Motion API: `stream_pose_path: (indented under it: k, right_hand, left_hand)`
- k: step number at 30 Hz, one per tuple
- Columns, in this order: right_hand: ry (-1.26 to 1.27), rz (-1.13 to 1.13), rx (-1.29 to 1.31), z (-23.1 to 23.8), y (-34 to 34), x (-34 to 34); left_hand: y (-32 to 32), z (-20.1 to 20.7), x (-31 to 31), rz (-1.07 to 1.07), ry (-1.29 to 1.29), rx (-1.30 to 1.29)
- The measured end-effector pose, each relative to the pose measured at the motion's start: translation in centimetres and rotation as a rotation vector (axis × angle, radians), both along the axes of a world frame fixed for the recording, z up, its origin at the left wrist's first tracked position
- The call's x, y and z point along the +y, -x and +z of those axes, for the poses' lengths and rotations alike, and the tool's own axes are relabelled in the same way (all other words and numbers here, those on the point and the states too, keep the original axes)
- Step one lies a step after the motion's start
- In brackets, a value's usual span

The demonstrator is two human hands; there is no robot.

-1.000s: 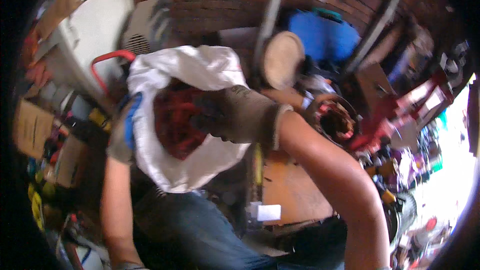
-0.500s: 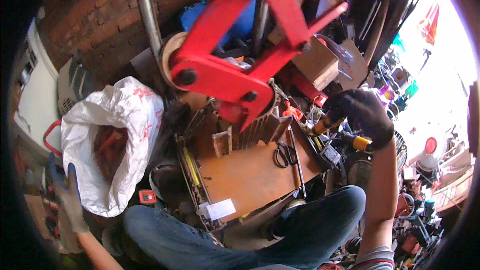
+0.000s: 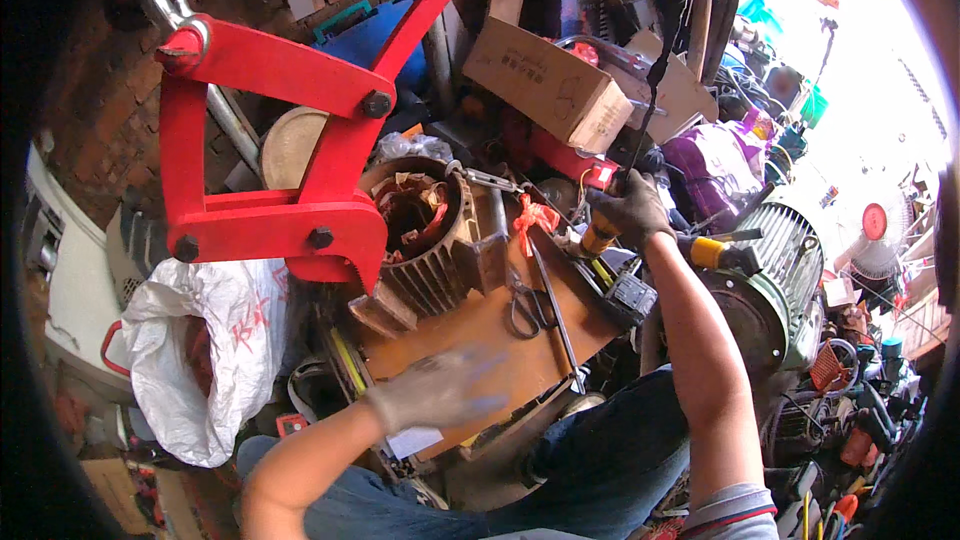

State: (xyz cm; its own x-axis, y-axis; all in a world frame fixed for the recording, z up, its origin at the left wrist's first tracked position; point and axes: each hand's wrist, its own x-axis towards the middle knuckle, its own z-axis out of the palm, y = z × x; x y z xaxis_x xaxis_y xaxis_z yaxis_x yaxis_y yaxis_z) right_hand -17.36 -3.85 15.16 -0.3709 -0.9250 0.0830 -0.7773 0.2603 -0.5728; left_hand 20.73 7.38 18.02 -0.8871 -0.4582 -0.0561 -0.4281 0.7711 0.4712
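Observation:
My left hand, in a grey glove and blurred, passes over the near part of a brown board, fingers stretched out and apparently holding nothing. My right hand, in a dark glove, is closed round what looks like a yellow hand control below a black cable; the fingers hide much of it. A red lifting clamp hangs at the left, its toothed jaw beside a ribbed motor housing with copper windings inside. I cannot tell whether jaw and housing touch.
Black scissors and a thin metal rod lie on the board. A white sack stands left, a green finned motor right, with a yellow-and-black tool beside it. Cardboard boxes sit behind.
The red clamp has swung left and shows the motor housing. My left hand has come from beside the sack to over the board. My right hand appears further left in the picture.

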Motion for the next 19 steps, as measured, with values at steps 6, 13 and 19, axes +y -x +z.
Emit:
stream_pose_path:
  k: [6,13,19]
  right_hand:
    - [0.035,0.411,-0.2,0.5,-0.2,0.6]
    - [-0.279,0.917,-0.723,4.0,-6.0,5.6]
    - [-0.179,0.542,0.546,14.0,-8.4,12.4]
  left_hand:
    - [8.8,-5.2,-2.9,0.37,-0.183,0.459]
    - [10.9,-10.6,-5.5,0.165,-0.749,0.628]
    - [8.8,-13.4,-1.6,0.232,-0.879,0.762]
